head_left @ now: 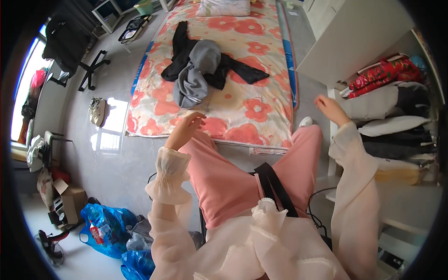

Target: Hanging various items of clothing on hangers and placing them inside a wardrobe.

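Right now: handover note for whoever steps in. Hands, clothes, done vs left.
Left hand: empty, fingers loosely open, raised over the near edge of the floral mattress.
Right hand: empty, open, lifted near the white wardrobe with folded bedding on its shelves.
Clothes: a grey garment and a black garment lie in one heap mid-mattress, unfolded.
Done: nothing visibly folded on the mattress.
Left: neither garment is touched yet.

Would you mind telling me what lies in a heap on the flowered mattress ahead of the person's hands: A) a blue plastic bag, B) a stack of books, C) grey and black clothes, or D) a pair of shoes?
C: a pile of grey and black clothes lies on the flowered mattress, beyond the empty left hand and right hand.
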`<move>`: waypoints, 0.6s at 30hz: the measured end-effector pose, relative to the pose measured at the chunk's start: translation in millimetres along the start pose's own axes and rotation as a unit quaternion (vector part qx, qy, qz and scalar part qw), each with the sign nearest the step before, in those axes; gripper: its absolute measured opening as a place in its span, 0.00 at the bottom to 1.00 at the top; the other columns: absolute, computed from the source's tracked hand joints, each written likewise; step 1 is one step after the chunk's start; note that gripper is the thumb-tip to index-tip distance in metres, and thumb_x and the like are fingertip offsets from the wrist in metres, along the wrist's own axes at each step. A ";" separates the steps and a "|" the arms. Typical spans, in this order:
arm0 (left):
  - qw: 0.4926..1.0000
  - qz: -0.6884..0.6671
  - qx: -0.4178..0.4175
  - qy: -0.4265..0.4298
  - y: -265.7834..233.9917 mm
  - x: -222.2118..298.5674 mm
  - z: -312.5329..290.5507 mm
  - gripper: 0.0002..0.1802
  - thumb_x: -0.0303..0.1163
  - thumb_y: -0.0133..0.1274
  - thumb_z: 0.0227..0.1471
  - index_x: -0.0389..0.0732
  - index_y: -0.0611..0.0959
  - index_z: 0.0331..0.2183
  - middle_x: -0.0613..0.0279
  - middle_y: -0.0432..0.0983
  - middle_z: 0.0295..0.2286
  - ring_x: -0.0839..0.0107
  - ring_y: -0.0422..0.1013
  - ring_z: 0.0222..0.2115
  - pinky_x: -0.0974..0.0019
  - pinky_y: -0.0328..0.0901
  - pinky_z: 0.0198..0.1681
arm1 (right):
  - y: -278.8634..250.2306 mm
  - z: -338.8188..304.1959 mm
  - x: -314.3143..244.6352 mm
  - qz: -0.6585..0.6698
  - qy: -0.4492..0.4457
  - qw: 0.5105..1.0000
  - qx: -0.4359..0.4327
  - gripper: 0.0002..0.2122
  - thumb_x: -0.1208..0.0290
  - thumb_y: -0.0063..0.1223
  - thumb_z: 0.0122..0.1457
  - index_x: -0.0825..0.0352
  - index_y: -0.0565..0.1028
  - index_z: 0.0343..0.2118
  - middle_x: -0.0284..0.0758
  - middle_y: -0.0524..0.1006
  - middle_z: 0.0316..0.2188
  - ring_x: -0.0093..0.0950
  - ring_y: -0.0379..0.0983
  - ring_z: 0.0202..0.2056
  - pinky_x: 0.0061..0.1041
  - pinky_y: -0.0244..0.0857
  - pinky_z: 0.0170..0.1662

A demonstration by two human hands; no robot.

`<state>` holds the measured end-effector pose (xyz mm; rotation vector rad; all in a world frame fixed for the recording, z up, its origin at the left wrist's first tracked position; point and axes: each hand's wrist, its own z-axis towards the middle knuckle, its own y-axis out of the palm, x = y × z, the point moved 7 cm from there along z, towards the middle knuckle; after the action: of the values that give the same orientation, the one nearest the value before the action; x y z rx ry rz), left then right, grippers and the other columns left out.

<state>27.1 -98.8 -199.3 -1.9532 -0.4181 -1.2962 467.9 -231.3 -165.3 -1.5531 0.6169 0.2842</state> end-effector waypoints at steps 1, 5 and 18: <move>1.000 0.003 0.005 -0.005 -3.0 6.8 5.8 0.12 0.30 0.40 0.54 0.38 0.74 0.39 0.60 0.73 0.33 0.72 0.70 0.31 0.71 0.64 0.35 | 10.7 -0.1 25.0 -0.012 0.012 1.000 0.003 0.07 0.73 0.41 0.53 0.71 0.70 0.30 0.41 0.74 0.24 0.39 0.70 0.30 0.31 0.62 0.34; 0.972 -0.202 0.081 -0.094 -11.9 3.1 37.7 0.14 0.32 0.40 0.53 0.39 0.72 0.41 0.61 0.72 0.34 0.71 0.71 0.32 0.69 0.67 0.34 | 49.2 -10.8 116.7 -0.016 0.102 0.995 0.011 0.09 0.72 0.44 0.52 0.71 0.68 0.35 0.46 0.71 0.34 0.43 0.68 0.39 0.34 0.61 0.40; 0.808 -0.406 0.189 -0.384 13.8 -215.8 198.3 0.17 0.30 0.41 0.46 0.45 0.61 0.41 0.57 0.65 0.33 0.57 0.70 0.28 0.52 0.69 0.29 | 120.9 -22.7 195.9 0.032 0.319 0.945 0.067 0.09 0.69 0.42 0.54 0.68 0.71 0.33 0.46 0.73 0.30 0.44 0.68 0.36 0.36 0.61 0.38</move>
<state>70.3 64.1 -439.5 -1.9056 -1.9214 -0.6683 558.8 -291.3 -369.4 -1.4871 1.1655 -0.2274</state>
